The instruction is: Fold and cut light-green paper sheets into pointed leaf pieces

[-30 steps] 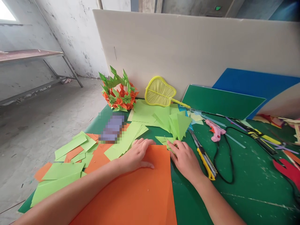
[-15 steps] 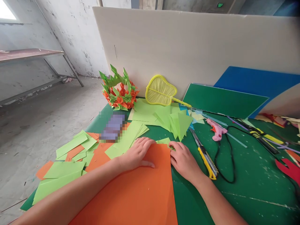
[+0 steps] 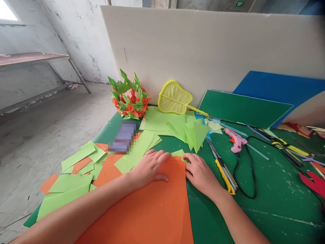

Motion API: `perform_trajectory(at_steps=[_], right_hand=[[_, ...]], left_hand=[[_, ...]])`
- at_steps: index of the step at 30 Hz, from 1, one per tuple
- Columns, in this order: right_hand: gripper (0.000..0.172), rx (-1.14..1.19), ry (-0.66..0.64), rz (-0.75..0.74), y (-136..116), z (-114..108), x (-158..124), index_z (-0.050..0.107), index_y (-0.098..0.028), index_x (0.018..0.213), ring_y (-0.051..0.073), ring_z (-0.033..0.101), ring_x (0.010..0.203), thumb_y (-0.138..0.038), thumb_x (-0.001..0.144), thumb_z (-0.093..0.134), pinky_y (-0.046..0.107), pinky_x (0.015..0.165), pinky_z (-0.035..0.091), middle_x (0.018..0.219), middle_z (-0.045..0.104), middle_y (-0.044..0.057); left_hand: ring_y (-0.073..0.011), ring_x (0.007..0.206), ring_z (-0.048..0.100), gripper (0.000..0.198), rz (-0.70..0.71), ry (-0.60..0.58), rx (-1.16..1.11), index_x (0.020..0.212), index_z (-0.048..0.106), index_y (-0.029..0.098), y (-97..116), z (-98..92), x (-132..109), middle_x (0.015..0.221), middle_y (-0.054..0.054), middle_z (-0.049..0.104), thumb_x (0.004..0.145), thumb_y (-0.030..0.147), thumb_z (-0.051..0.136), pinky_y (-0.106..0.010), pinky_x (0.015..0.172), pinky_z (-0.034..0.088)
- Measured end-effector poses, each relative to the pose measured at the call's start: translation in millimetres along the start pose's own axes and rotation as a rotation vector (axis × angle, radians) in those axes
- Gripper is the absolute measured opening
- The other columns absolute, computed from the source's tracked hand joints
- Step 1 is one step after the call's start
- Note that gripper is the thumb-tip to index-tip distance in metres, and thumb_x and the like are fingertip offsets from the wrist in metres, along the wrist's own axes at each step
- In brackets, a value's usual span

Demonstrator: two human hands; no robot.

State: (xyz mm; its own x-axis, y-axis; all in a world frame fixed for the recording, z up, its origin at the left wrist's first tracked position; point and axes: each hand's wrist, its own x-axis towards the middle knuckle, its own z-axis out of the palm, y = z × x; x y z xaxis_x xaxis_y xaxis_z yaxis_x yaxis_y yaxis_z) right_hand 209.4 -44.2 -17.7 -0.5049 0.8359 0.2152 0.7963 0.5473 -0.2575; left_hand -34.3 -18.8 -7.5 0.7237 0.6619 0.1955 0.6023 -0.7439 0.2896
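A large sheet of orange paper (image 3: 152,206) lies in front of me on the green table. My left hand (image 3: 150,168) rests on its far part, fingers stretched toward the far edge and thumb apart. At the far right corner of the sheet, the curled fingers of my right hand (image 3: 196,169) close on the paper's edge; the fingertips are partly hidden. A piece of light green paper (image 3: 178,153) peeks out just beyond that edge, between my hands. Right of my right hand lies a yellow utility knife (image 3: 223,174).
Green and orange paper pieces (image 3: 72,183) are scattered at left, near a blurred purple rectangle (image 3: 124,137). Behind stand an orange-green folded-paper basket shape (image 3: 130,105) and a yellow fan (image 3: 175,98). A pink glue gun (image 3: 236,139) with its black cord lies at right. A pale board (image 3: 198,47) rises behind the table.
Both hands stay in nearly the same place on the orange paper. A faint line now shows along its far edge by the right corner. The view shifts slightly.
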Motion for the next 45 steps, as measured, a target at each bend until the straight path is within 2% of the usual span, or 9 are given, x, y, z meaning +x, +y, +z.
perform_trajectory(at_steps=[6,11,15,20,24,27,33,38,45], right_hand=[[0.031,0.037,-0.007,-0.014,0.2,-6.4,0.5,0.066,-0.028,0.114,0.025,0.055,0.101,-0.015,0.095,0.044,0.040,0.081,0.052,0.108,0.059,0.008],[0.024,0.081,-0.025,-0.034,1.0,-11.7,-1.6,0.070,-0.026,0.092,0.023,0.057,0.103,-0.014,0.092,0.049,0.037,0.082,0.054,0.111,0.060,0.007],[0.023,0.094,0.004,-0.065,1.7,-13.3,-2.1,0.071,-0.025,0.088,0.024,0.058,0.104,-0.016,0.093,0.049,0.037,0.082,0.054,0.111,0.062,0.007],[0.026,0.155,0.032,-0.071,4.6,-9.9,-0.7,0.069,-0.023,0.088,0.023,0.060,0.098,-0.016,0.094,0.045,0.038,0.082,0.054,0.104,0.065,0.007],[0.029,0.183,0.226,-0.038,2.9,-8.1,0.6,0.068,-0.022,0.101,0.022,0.063,0.095,-0.018,0.096,0.040,0.039,0.083,0.054,0.099,0.069,0.007],[0.035,0.148,0.378,-0.086,-4.0,-8.0,1.0,0.063,-0.022,0.121,0.024,0.060,0.112,-0.018,0.095,0.041,0.044,0.096,0.050,0.116,0.068,0.009],[0.034,0.167,0.129,-0.129,-13.7,3.9,3.8,0.068,-0.021,0.117,0.021,0.062,0.115,-0.013,0.093,0.045,0.040,0.099,0.052,0.120,0.069,0.007],[0.033,0.233,0.147,-0.106,-9.1,8.9,4.0,0.070,-0.022,0.114,0.021,0.065,0.109,-0.013,0.093,0.046,0.043,0.099,0.051,0.116,0.071,0.005],[0.028,0.021,0.463,0.167,22.0,3.7,3.1,0.071,-0.022,0.108,0.029,0.056,0.117,-0.027,0.095,0.047,0.051,0.097,0.048,0.125,0.063,0.012]], left_hand=[[-0.0266,0.097,0.058,0.063,-0.007,0.054,0.055,0.123,0.046,0.026,-2.2,4.5,-0.6,0.121,-0.012,0.046,0.075,0.059,0.070,-0.042,0.088,0.046],[-0.0277,0.107,0.055,0.068,0.004,0.162,-0.125,0.125,0.036,0.026,-8.5,11.7,-4.8,0.133,-0.016,0.035,0.075,0.054,0.073,-0.048,0.095,0.045],[-0.0274,0.106,0.055,0.051,-0.002,0.065,-0.085,0.119,0.049,0.025,-6.8,7.5,-3.7,0.132,-0.014,0.039,0.081,0.055,0.066,-0.048,0.096,0.043],[-0.0297,0.105,0.054,0.061,-0.017,-0.033,-0.002,0.128,0.055,0.025,-4.1,-0.4,0.9,0.130,-0.013,0.047,0.080,0.061,0.064,-0.047,0.097,0.040],[-0.0298,0.110,0.053,0.058,0.059,-0.054,-0.009,0.131,0.055,0.024,-5.3,-0.5,2.0,0.127,-0.011,0.056,0.084,0.058,0.061,-0.044,0.099,0.039],[-0.0283,0.110,0.055,0.057,0.071,-0.071,-0.025,0.133,0.053,0.023,-4.1,0.4,1.0,0.125,-0.011,0.058,0.087,0.056,0.059,-0.042,0.098,0.041],[-0.0275,0.109,0.058,0.037,0.052,-0.074,0.039,0.127,0.057,0.019,4.3,-1.8,0.0,0.127,-0.011,0.060,0.096,0.038,0.051,-0.043,0.094,0.047],[-0.0253,0.110,0.058,0.030,0.053,-0.073,0.052,0.121,0.059,0.018,6.9,-4.0,-0.7,0.129,-0.009,0.061,0.100,0.021,0.039,-0.040,0.093,0.048],[-0.0270,0.118,0.051,0.037,0.069,-0.123,0.164,0.125,0.053,0.012,9.9,3.4,-1.3,0.131,-0.014,0.053,0.094,0.009,0.033,-0.038,0.096,0.046]])
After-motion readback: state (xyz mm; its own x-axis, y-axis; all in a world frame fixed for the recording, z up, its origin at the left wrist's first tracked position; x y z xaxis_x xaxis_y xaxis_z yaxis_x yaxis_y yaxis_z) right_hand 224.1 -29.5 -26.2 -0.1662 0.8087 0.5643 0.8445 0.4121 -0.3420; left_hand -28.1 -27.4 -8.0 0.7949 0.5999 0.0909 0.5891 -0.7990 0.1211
